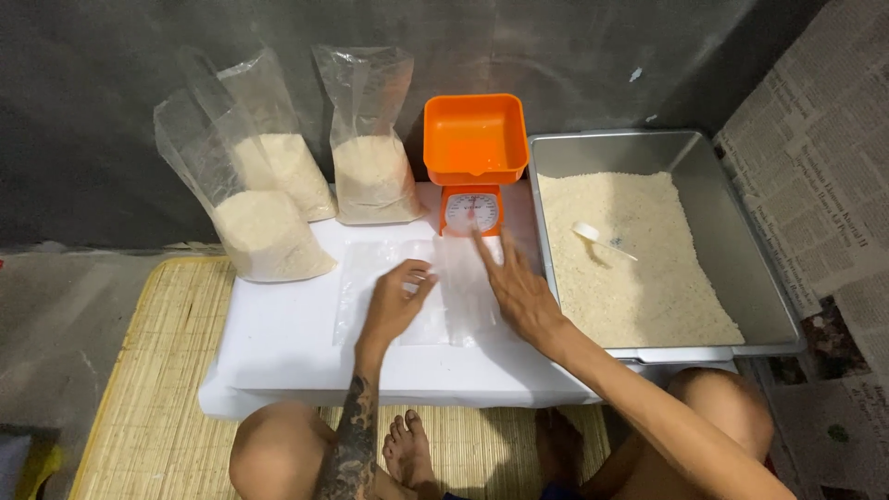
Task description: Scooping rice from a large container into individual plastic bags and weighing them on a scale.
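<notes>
Scoop [593, 235] half-sunk in rice [639, 268] — handle end buried

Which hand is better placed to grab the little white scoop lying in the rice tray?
Probably the right hand. It lies on the clear plastic bags right beside the metal tray, nearer the scoop. The left hand rests further from the tray.

Setting, as I see it: home floor-level packing spot. Low white table [278, 343] on woven mat [157, 370]; newspaper [815, 185] papering the wall; orange kitchen scale [474, 162], steel tray [732, 250] of white grain, filled plastic bags [278, 204].
</notes>
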